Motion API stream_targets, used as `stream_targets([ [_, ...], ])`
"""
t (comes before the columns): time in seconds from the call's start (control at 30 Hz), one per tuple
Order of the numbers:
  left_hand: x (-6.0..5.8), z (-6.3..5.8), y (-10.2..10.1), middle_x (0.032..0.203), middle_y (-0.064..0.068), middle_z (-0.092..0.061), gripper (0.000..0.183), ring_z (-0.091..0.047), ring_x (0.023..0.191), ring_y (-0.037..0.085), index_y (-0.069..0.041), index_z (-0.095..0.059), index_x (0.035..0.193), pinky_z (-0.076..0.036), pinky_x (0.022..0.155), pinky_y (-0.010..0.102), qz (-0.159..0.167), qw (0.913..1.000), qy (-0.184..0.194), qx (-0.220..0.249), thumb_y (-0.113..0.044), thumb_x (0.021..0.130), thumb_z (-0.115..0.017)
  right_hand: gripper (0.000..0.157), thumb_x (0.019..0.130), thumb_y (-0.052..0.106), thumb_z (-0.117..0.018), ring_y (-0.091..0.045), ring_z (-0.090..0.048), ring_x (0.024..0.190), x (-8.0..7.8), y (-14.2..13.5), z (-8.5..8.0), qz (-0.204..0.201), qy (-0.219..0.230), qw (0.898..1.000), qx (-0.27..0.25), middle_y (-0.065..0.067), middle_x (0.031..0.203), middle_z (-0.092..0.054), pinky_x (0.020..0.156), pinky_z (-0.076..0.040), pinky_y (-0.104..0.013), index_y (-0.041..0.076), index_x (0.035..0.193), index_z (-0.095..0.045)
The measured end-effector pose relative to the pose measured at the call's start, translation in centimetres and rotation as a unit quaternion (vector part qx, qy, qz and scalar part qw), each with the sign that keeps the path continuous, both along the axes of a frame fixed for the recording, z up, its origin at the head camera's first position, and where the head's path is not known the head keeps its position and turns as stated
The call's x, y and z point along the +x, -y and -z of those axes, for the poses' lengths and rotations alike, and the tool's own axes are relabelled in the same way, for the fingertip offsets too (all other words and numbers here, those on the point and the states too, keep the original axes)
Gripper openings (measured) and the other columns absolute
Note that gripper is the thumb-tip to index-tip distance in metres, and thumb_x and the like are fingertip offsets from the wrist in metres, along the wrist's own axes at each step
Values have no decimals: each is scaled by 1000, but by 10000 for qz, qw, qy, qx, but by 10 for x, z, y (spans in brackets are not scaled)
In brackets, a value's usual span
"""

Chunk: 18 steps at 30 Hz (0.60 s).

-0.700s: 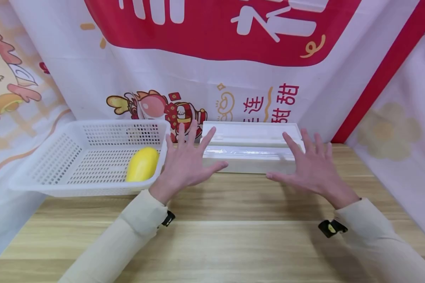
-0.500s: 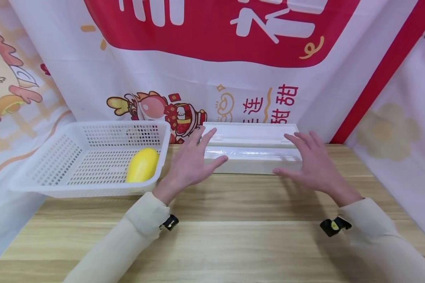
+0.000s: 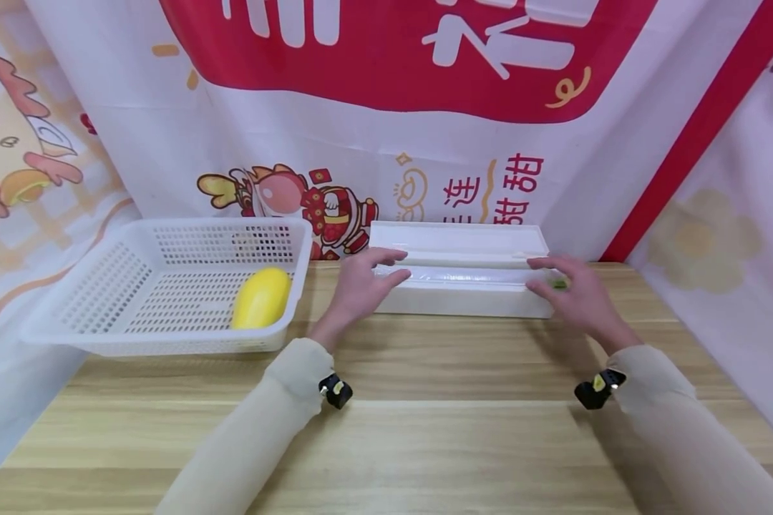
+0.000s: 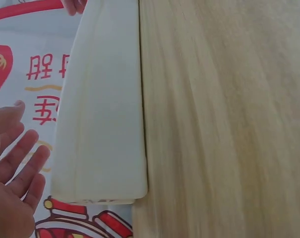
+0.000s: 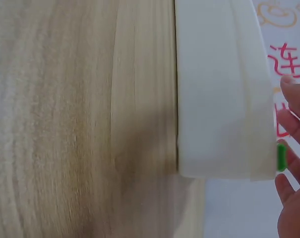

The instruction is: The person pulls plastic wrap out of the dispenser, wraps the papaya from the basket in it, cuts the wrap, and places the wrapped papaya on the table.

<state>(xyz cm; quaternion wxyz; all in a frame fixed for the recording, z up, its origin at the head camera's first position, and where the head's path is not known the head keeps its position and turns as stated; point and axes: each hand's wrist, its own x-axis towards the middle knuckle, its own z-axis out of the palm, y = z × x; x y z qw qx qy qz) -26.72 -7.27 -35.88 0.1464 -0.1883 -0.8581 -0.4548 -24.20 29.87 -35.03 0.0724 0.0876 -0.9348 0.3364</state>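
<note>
A long white cling film box (image 3: 464, 300) stands on the wooden table with its lid (image 3: 457, 239) raised at the back. A roll of clear film (image 3: 460, 275) shows inside. My left hand (image 3: 361, 282) is at the box's left end, fingers loosely bent; in the left wrist view a gap shows between the fingers (image 4: 23, 168) and the box. At the other end my right hand (image 3: 580, 295) has its thumb and fingers slightly curved, and they hold nothing. A small green part (image 5: 281, 157) pokes out at the box's right end, close to the right fingers.
To the left sits a white perforated basket (image 3: 161, 343) with a yellow oval fruit (image 3: 261, 299) in it. A printed cloth (image 3: 335, 129) hangs right behind the box and basket. The wooden table (image 3: 451, 450) extends toward me.
Both hands have lowered from spread fingers above the box to its two ends, their fingers now more bent. The left hand has shifted right. Box, basket and fruit stay put.
</note>
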Motion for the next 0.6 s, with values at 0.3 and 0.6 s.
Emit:
stream_targets([
  [0.3, -15, 6, -13, 130, 4, -77, 28, -66, 132, 27, -17, -80, 121, -49, 116, 47, -329, 9958, 802, -297, -30, 97, -79, 33, 107, 26, -65, -44, -48, 132, -12, -11, 12, -186, -379, 9990, 157, -25, 141, -66, 107, -35, -60, 6, 132, -73],
  [0.6, -25, 7, -18, 130, 5, -78, 22, -66, 133, 28, -18, -83, 114, -46, 118, 49, -573, 9917, 1012, -557, -30, 95, -80, 34, 107, 24, -63, -43, -46, 132, -21, -12, 8, -233, -33, 9974, 679, -24, 145, -65, 105, -36, -57, 8, 135, -72],
])
